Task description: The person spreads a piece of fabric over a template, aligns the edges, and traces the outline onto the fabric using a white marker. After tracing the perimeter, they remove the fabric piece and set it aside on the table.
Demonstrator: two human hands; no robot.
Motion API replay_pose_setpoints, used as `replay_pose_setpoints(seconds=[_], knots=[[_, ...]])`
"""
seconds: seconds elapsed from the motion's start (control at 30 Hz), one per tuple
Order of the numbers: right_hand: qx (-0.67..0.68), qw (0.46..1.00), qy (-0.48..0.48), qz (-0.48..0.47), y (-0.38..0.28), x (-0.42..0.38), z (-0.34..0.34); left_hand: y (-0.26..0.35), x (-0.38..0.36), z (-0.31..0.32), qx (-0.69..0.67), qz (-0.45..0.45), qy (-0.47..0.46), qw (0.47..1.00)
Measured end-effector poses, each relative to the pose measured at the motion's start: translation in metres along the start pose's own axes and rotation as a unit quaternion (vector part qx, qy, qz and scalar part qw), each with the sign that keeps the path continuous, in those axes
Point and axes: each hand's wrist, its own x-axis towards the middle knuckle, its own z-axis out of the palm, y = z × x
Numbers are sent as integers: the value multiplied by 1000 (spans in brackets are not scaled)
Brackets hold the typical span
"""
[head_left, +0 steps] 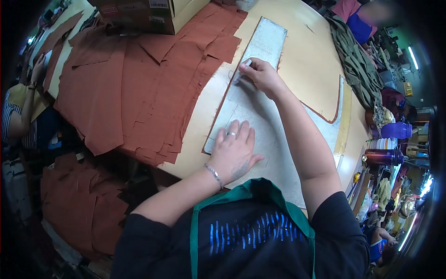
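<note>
A large grey-white pattern template (268, 39) lies on the table, with a thin rim of rust-brown fabric showing along its edges. My left hand (232, 153) is spread flat on the lower part of the template, fingers stretched toward its left edge. Higher up, my right hand (262, 76) pinches a slim pen (248, 62) with a white end. The pen's lower end points down at the template's left edge, partly covered by my fingers.
Stacked rust-brown fabric pieces (153, 93) cover the left of the table, with a cardboard box (139, 16) on top. More fabric (83, 204) sits below the table edge. Dark green cloth (355, 65) and a purple container (397, 130) are at the right. People work on both sides.
</note>
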Motion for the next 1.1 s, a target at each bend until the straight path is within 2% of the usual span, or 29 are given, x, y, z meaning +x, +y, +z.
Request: replay_pose_setpoints(seconds=[0.03,0.07,0.13,0.2,0.23,0.27,0.37,0.4,0.5,0.6,0.87,1.1], knots=[[44,999,-16,14,-6,-5,4,-1,8,-2,-7,-7,-18,1000],[33,999,-30,-25,3,-4,10,-5,13,3,13,33,26,999],[7,995,-94,-36,-9,-24,24,-16,19,17,56,108,110,986],[-32,986,-158,-52,-20,-43,40,-16,18,16,56,75,27,995],[-76,973,-128,-178,-9,-48,50,-16,20,14,55,60,-13,997],[-106,970,-127,-177,-9,-55,57,-19,24,17,-3,59,-24,998],[-149,967,-142,-151,-10,-59,60,-23,24,27,-5,92,33,995],[-156,966,-149,-140,-10,-57,58,-21,24,25,15,82,24,996],[-192,966,-106,-136,-13,-49,50,-16,20,14,48,61,3,997],[-232,954,55,-184,0,-21,34,-14,22,8,34,69,8,997],[-221,971,83,-50,11,93,-45,-17,24,14,71,100,47,991],[-206,952,220,-56,41,199,-101,-19,27,15,97,112,39,988]])
